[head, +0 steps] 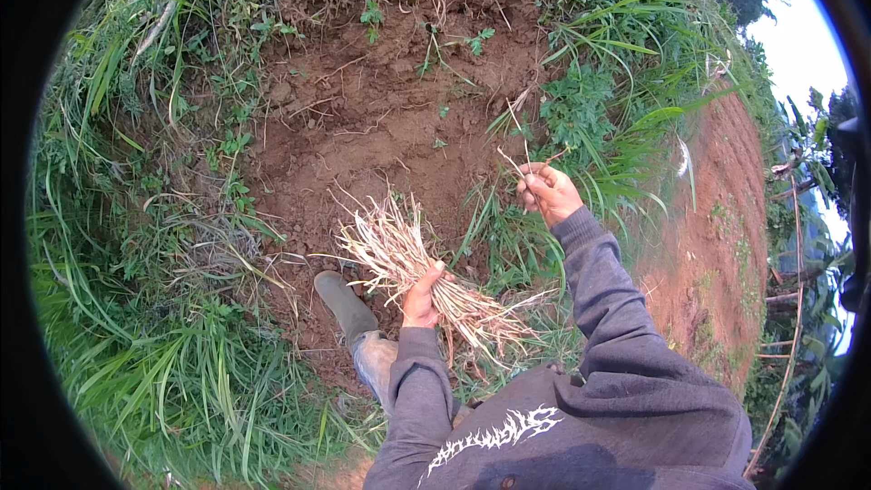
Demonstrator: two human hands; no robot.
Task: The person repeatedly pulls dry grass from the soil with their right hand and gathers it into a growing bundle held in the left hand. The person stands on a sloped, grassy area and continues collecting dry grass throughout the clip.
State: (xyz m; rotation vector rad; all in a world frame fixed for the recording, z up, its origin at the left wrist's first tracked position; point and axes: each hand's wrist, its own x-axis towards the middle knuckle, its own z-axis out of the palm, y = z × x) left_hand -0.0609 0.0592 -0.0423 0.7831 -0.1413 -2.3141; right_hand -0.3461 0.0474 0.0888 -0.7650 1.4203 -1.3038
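My left hand (422, 298) is closed around the middle of a thick bundle of dry, pale stalks (391, 241). The stalk ends fan out on both sides of the fist, above a rubber boot and the bare soil. Up and to the right, apart from the bundle, my right hand (548, 192) pinches a few thin dry stalks (527, 167) between thumb and fingers. Green grass lies just behind and beside that hand. Both forearms are in dark sleeves.
Bare brown soil (408, 143) with thin roots slopes in front of me. Tall green grass (197, 381) grows on the left, and leafy weeds (585, 105) at the upper right. My rubber boot (346, 303) stands on the soil. A reddish dirt strip (721, 238) and poles lie to the right.
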